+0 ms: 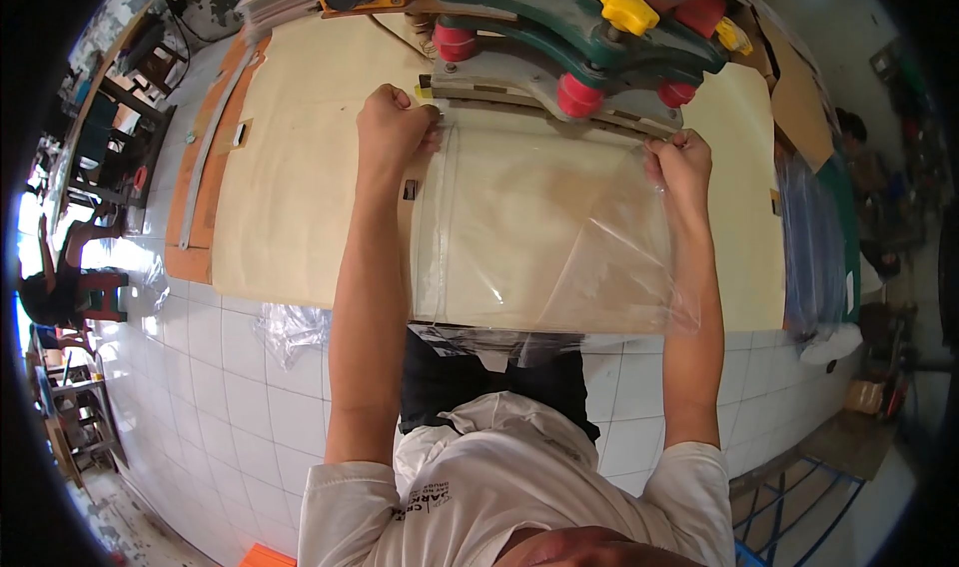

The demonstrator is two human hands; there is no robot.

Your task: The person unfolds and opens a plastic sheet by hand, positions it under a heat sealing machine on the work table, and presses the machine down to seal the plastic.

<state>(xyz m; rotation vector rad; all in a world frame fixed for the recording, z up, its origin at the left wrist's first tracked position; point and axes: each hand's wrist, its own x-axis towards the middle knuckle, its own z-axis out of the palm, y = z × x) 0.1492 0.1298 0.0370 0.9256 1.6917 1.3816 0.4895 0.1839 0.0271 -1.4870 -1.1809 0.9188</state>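
A clear plastic sheet [539, 197], possibly a bag, is stretched flat across the cream-coloured table cover, its lower right part folded over at a slant. My left hand [398, 122] is closed on its far left corner. At the far right corner, my right hand [681, 162] pinches the plastic between fingers and thumb. The sheet's far edge lies close to the long metal bar [549, 105] of a green press-like machine [529, 12]; whether it reaches under the bar I cannot tell. Near the sheet's left side sits a small dark metal piece [410, 189].
Red knobs [579, 95] and a yellow knob [629, 11] sit on the machine. A metal strip [215, 147] runs along the table's left side. Clear plastic sheets [814, 242] hang at the right edge, beside cardboard [794, 102]. Another person [60, 277] sits far left.
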